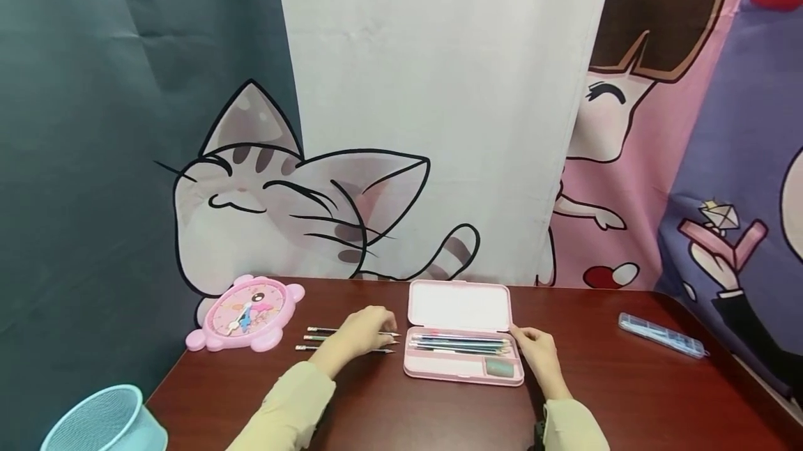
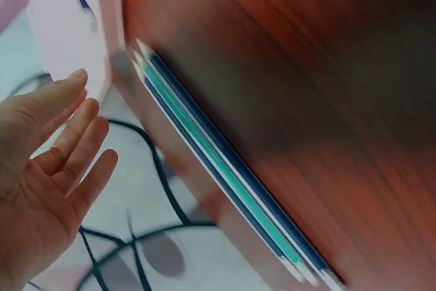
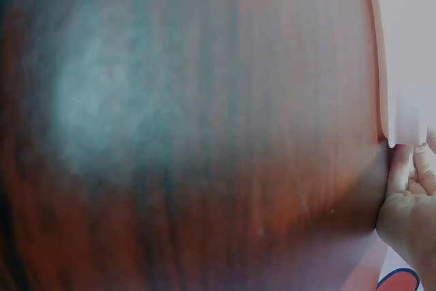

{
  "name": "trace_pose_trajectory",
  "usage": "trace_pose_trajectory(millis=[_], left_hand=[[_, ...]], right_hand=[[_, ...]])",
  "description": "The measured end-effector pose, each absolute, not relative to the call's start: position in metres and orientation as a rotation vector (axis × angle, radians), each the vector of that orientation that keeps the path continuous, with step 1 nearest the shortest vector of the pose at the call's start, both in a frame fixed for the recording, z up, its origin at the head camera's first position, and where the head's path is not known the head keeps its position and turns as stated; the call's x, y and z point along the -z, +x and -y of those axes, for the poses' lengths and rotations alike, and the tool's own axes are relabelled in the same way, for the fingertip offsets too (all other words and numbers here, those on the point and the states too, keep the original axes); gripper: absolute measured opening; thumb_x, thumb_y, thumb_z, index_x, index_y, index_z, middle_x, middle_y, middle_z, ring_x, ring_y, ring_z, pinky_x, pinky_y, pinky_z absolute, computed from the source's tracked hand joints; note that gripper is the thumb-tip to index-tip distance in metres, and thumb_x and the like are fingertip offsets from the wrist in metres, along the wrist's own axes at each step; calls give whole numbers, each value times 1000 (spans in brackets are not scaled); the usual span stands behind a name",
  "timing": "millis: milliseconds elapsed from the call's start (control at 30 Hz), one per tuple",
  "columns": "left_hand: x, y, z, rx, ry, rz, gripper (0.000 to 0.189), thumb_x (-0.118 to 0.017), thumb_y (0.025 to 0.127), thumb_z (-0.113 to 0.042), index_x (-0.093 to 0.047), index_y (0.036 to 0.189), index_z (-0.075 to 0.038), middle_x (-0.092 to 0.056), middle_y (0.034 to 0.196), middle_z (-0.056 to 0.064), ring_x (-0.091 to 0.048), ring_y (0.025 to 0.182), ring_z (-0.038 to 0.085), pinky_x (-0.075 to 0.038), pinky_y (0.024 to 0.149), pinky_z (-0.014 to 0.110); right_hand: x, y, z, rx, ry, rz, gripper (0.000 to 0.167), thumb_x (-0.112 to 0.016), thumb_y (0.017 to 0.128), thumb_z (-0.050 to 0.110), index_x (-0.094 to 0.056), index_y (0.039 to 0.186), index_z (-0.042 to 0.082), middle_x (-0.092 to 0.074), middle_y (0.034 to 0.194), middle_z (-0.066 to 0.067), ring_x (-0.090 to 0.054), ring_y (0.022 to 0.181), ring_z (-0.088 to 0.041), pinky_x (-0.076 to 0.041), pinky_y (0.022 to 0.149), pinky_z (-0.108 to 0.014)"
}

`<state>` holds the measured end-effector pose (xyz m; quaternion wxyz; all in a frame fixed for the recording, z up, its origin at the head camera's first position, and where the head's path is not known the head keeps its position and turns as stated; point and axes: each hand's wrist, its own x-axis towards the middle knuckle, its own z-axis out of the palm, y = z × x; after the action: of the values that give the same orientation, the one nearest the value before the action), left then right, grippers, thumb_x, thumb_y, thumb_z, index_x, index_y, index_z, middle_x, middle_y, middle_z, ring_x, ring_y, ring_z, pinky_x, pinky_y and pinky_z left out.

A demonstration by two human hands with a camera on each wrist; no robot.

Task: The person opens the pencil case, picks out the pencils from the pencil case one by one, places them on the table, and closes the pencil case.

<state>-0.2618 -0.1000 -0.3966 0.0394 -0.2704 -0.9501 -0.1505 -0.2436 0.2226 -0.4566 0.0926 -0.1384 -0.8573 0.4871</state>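
Three pencils (image 1: 318,338) lie side by side on the table left of the pink pencil case (image 1: 439,369). My left hand (image 1: 364,329) hovers over their pointed ends, and the left wrist view shows its fingers (image 2: 92,138) loosely extended and apart from the pencils (image 2: 218,168). The case stands open with its lid (image 1: 461,306) laid back. Inside are several pencils (image 1: 461,344) and a grey-green block (image 1: 500,367), perhaps an eraser. At the case's right edge, near the hinge, my right hand (image 1: 541,357) pinches the rim; its fingertips are partly hidden.
A pink clock (image 1: 276,301) lies at the back left. The blue mesh basket (image 1: 147,426) stands at the front left. Toward the right edge of the brown table (image 1: 602,367) lies a clear blue plastic box (image 1: 661,334). A printed curtain (image 1: 439,109) hangs behind.
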Motion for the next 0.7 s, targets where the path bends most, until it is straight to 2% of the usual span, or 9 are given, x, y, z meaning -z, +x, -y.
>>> trace_pose_trajectory(millis=[133,367,600,700], left_hand=[[396,-262,79,479,-888,2941,11,-68,79,-16,-64,87,-10,-62,85,3,-56,76,13,-47,66,27],[396,-268,57,440,-955,3015,21,-68,79,-12,-64,97,-2,-62,87,7,-52,77,14,-46,72,28],[397,-273,51,304,-921,3113,18,-67,82,-16,-66,97,-7,-66,95,6,-60,89,17,-48,78,31],[395,-276,48,291,-914,3133,18,-67,82,-18,-66,97,-9,-67,96,4,-60,87,16,-48,77,30]], right_hand=[[458,-242,-221,-1408,-405,2550,39,-57,88,29,-66,97,-8,-67,94,-20,-56,81,-21,-43,70,-27],[452,-246,-221,-1439,-422,2550,41,-54,90,29,-63,102,-9,-64,103,-24,-54,94,-29,-42,83,-38],[449,-248,-219,-1445,-417,2561,43,-53,91,30,-62,104,-9,-63,105,-24,-54,97,-30,-42,87,-41],[448,-250,-220,-1444,-421,2574,44,-52,91,31,-62,107,-9,-62,108,-25,-53,99,-30,-41,88,-41]])
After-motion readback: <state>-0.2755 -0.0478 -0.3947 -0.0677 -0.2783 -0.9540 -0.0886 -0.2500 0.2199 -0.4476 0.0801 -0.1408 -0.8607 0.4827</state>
